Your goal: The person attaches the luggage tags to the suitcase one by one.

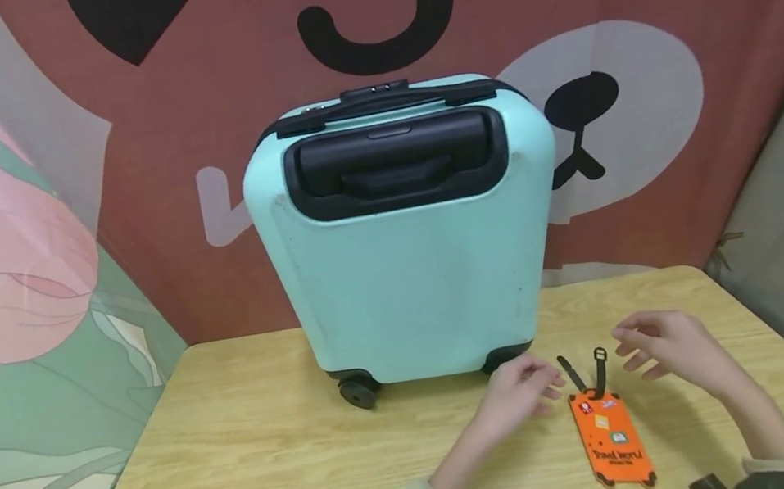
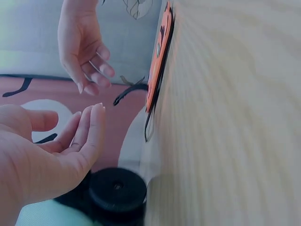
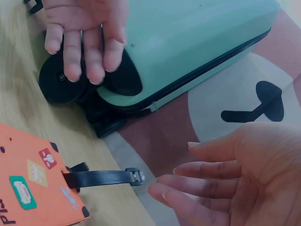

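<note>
An orange luggage tag [image 1: 613, 438] printed "Travel World" lies flat on the table. Its black strap [image 1: 600, 374] is unbuckled, the two ends spread apart and the buckle end standing up. To the tag's left is my left hand [image 1: 518, 389], held over the table with relaxed fingers and nothing in it. On the other side my right hand [image 1: 669, 348] hovers near the buckle [image 3: 135, 176], fingers loosely bent and empty. Behind the hands a mint-green suitcase [image 1: 412, 283] stands upright, its black pull handle [image 1: 391, 154] pushed down.
The wooden table [image 1: 240, 446] carries the suitcase near its back edge. One black wheel [image 1: 359, 391] shows at the suitcase's lower left. A curtain [image 1: 194, 97] with cartoon animals hangs right behind. A black object [image 1: 747, 484] is at the lower right edge by the right sleeve.
</note>
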Action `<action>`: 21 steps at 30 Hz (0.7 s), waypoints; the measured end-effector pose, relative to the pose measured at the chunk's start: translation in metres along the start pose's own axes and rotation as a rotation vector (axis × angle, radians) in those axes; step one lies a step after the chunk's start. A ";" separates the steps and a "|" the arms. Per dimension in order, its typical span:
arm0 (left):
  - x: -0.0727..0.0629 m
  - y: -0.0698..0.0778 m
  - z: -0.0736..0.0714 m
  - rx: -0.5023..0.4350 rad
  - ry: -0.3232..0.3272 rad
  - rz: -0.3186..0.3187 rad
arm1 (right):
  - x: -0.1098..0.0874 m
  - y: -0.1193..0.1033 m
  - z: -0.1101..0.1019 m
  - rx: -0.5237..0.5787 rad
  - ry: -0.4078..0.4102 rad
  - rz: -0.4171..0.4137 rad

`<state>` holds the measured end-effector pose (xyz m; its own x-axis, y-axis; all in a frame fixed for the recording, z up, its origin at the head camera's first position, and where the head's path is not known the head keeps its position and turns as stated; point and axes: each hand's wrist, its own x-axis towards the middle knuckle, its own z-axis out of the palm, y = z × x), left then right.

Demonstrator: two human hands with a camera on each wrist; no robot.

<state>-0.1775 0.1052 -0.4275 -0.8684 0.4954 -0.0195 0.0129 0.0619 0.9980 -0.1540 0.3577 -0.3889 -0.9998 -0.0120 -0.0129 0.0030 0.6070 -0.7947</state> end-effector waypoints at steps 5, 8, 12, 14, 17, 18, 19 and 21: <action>0.009 -0.003 0.015 -0.107 0.012 -0.054 | 0.004 0.006 0.002 0.019 -0.014 0.033; 0.012 -0.006 0.019 -0.132 0.013 -0.081 | 0.006 0.010 0.003 0.025 -0.023 0.049; 0.014 -0.010 0.021 -0.120 0.009 -0.110 | 0.008 0.014 0.005 0.029 -0.027 0.050; 0.015 -0.011 0.021 -0.113 0.007 -0.123 | 0.009 0.016 0.006 0.035 -0.029 0.043; 0.016 -0.012 0.022 -0.112 0.005 -0.137 | 0.010 0.019 0.008 0.050 -0.031 0.047; 0.016 -0.013 0.022 -0.111 0.007 -0.140 | 0.010 0.020 0.009 0.052 -0.034 0.049; 0.016 -0.013 0.022 -0.112 0.006 -0.144 | 0.010 0.021 0.009 0.057 -0.039 0.053; 0.016 -0.014 0.022 -0.111 0.004 -0.156 | 0.010 0.022 0.011 0.060 -0.047 0.065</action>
<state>-0.1802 0.1313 -0.4431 -0.8576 0.4836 -0.1749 -0.1769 0.0420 0.9833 -0.1641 0.3620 -0.4136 -0.9956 -0.0124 -0.0926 0.0698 0.5595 -0.8259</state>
